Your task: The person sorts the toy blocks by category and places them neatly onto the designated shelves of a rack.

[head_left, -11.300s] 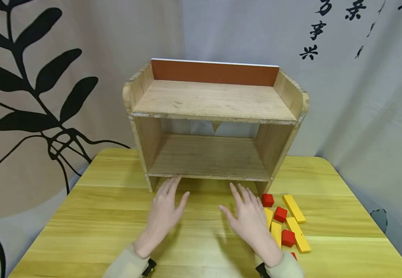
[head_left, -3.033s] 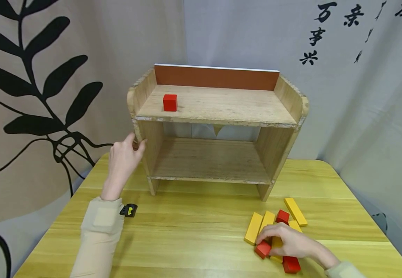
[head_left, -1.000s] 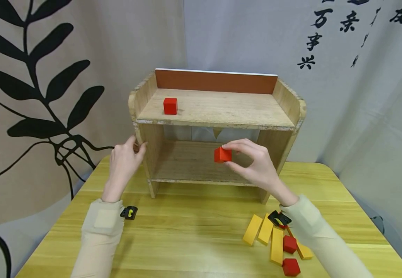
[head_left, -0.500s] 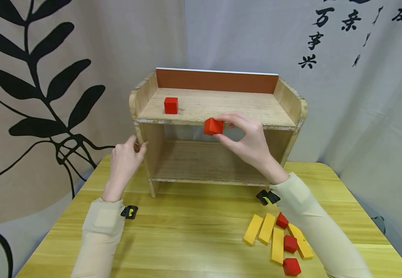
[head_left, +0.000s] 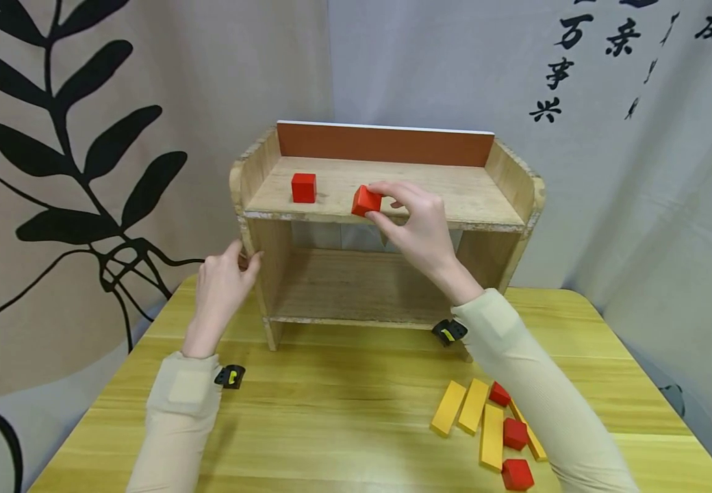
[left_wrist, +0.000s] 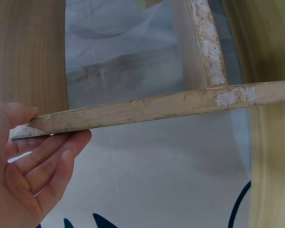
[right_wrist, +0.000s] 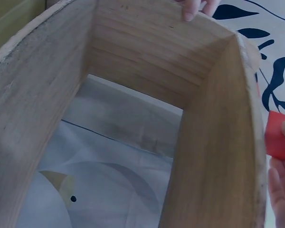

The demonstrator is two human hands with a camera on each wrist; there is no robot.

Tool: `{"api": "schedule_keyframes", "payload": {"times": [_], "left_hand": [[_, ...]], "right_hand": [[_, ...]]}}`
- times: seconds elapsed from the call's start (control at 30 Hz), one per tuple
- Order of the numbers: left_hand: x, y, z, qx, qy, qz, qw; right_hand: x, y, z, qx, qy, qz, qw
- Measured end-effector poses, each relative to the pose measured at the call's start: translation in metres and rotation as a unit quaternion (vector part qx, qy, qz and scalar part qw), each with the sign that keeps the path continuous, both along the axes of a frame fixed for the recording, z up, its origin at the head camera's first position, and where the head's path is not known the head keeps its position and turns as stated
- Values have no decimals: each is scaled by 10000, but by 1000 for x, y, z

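Note:
My right hand [head_left: 420,229] pinches a red cube [head_left: 365,200] between thumb and fingers, at the front edge of the upper board of a small wooden shelf [head_left: 356,284]. Left of it, another red cube [head_left: 303,187] sits on that board. My left hand [head_left: 223,291] grips the shelf's left side panel; in the left wrist view the thumb lies on one face of the panel [left_wrist: 147,109] and the fingers on the other. The right wrist view catches the held cube [right_wrist: 277,135] at its right edge, just outside the upper board.
On the wooden table [head_left: 331,411], right of the shelf's front, lie several yellow blocks [head_left: 491,438] and red cubes [head_left: 515,433], partly under my right forearm. A reddish-brown back strip [head_left: 387,145] closes the upper level. Behind hangs a printed curtain [head_left: 208,89].
One red cube has come to stand on the upper board. My right hand has taken another from the pile and raised it leftward to that board. My left hand has stayed at the side panel lately.

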State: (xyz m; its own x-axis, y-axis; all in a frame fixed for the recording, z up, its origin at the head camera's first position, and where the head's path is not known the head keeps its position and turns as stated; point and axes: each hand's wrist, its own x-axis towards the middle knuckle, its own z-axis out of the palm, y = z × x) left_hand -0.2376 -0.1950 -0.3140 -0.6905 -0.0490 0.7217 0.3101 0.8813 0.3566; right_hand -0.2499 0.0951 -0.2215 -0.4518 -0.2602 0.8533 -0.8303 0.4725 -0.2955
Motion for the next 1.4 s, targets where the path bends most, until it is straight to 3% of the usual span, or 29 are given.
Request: {"api": "schedule_keyframes", "payload": {"times": [0.27, 0.4, 0.6, 0.77, 0.93, 1.4], "left_hand": [[-1, 0, -1, -37, 72, 7, 10000], [-1, 0, -1, -36, 66, -5, 10000], [-1, 0, -1, -57, 73, -2, 10000], [-1, 0, 0, -67, 48, 23, 10000], [-1, -1, 0, -65, 28, 29, 10000], [-1, -1, -1, -68, -9, 10, 10000]], "right_hand": [[-5, -9, -1, 181, -58, -212, 9996], [-4, -10, -5, 668, 372, -560, 9955], [2, -11, -17, 1266, 1298, -1010, 9782], [3, -13, -22, 1410, 1579, -1102, 9711], [1, -17, -20, 1492, 1490, -1118, 9711], [-5, -25, -12, 1994, 687, -1262, 9693]]}}
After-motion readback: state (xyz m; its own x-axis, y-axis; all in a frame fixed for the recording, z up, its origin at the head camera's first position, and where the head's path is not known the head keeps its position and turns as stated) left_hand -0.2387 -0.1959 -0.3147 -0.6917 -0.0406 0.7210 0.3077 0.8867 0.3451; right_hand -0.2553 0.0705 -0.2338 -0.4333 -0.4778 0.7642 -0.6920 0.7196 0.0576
